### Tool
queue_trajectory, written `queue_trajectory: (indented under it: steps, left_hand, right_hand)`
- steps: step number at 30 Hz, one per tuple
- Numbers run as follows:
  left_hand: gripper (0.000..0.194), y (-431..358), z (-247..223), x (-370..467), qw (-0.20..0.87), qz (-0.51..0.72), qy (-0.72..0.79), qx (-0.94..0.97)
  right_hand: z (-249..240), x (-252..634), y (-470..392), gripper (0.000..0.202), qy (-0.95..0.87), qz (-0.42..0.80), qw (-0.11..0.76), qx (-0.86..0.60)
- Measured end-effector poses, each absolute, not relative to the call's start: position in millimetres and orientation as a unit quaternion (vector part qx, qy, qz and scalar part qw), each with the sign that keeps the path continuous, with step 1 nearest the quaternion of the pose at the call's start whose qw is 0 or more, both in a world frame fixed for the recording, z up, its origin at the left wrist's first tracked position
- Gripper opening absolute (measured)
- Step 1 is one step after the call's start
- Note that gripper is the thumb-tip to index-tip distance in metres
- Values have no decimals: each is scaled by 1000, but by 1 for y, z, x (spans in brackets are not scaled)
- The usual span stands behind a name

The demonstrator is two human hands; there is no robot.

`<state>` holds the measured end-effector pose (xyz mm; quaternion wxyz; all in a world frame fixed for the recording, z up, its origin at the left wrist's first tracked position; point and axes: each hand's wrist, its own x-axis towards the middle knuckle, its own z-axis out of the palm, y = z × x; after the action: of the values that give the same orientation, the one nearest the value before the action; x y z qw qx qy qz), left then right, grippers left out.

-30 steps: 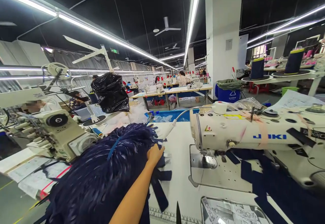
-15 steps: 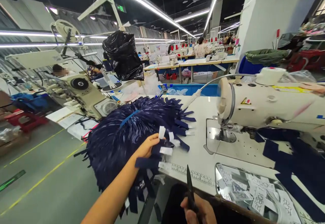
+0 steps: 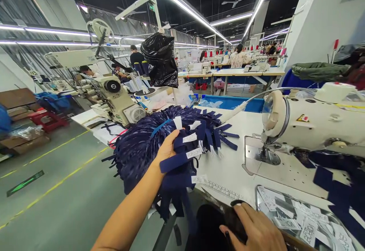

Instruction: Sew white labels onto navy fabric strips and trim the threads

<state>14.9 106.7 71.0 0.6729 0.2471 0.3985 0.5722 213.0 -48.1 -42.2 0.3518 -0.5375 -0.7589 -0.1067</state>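
Note:
My left hand (image 3: 168,146) is closed on several navy fabric strips (image 3: 175,162) with white printed labels (image 3: 194,153) at their ends. Those strips hang at the front of a big navy bundle of strips (image 3: 137,144), tied across with a blue band (image 3: 159,127). Low in the view, my right hand (image 3: 253,224) grips a pair of dark scissors (image 3: 235,218). Their blades point up and left, just below the labelled strip ends; whether they touch anything I cannot tell.
A white sewing machine (image 3: 310,118) stands on the table at right. In front of it lies a tray of loose labels (image 3: 302,215), with more navy strips (image 3: 342,198) beside it. A printed ruler (image 3: 222,190) runs along the table edge. Several people work farther back.
The view has swung left. My right hand and the scissors have turned, so the blades tilt left instead of standing upright. The labelled strips in my left hand are now more fanned out.

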Motion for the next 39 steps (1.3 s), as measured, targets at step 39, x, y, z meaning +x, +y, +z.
queue_trajectory:
  steps: [39]
  left_hand:
    - [16,103,57,8,701,567,362,238]
  right_hand:
    - [-24,186,-29,26,-790,-56,251,-557]
